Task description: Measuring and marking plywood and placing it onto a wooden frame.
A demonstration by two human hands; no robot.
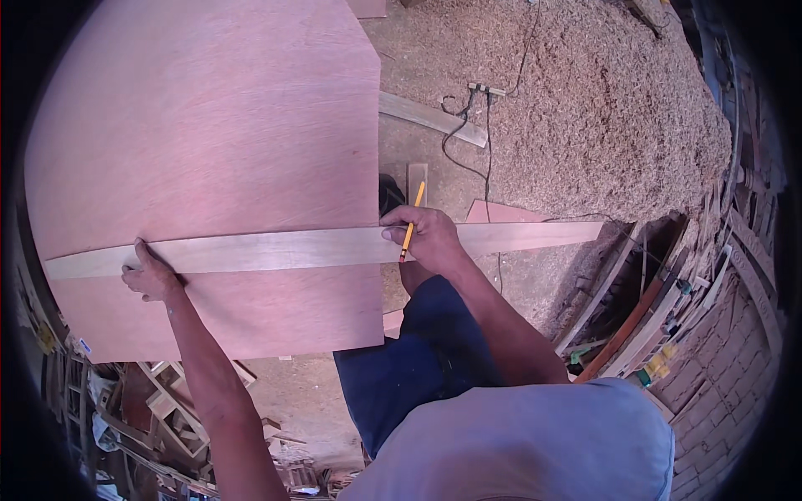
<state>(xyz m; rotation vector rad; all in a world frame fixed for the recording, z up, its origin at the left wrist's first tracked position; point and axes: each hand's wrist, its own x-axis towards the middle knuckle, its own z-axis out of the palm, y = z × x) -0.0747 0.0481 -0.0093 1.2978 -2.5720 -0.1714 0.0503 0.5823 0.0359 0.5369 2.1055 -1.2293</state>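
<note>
A large reddish plywood sheet (225, 125) fills the left half of the view. Across it lies a long, pale wooden strip (284, 250), which runs on past the sheet's right edge. My left hand (154, 274) grips the strip near its left end, thumb at the far edge and fingers bent on the near side. My right hand (428, 235) is closed around a yellow pencil (419, 195) with its eraser end toward me. That hand rests at the strip where it leaves the sheet, fingertips by the plywood edge.
A heap of wood shavings (610, 117) covers the far right floor. A black cable (468, 163) runs near a loose plank (434, 117). Boards lean by the brick wall (710, 392) at right. Wooden frames (180, 413) lie below the sheet at near left.
</note>
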